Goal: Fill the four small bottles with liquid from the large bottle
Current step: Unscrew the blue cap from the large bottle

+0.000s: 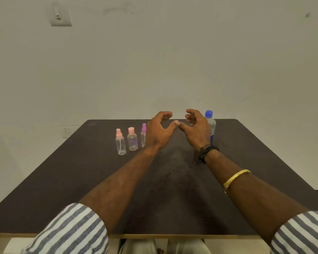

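Three small clear bottles stand in a row on the dark table (62, 180): a pink-spray-capped bottle (120, 143), a pink-capped bottle (132, 140) and a purple-capped bottle (143, 136), the last partly hidden by my left hand (159, 132). Any other small bottle is hidden from view. The large clear bottle with a blue cap (210, 125) stands upright behind my right hand (195, 128). Both hands hover above the table's far middle, fingers loosely curled, thumb tips nearly touching, holding nothing.
A plain pale wall rises behind the table, with a switch plate (60, 15) high at the left. The table's front edge runs near my lap. Striped sleeves cover my upper forearms.
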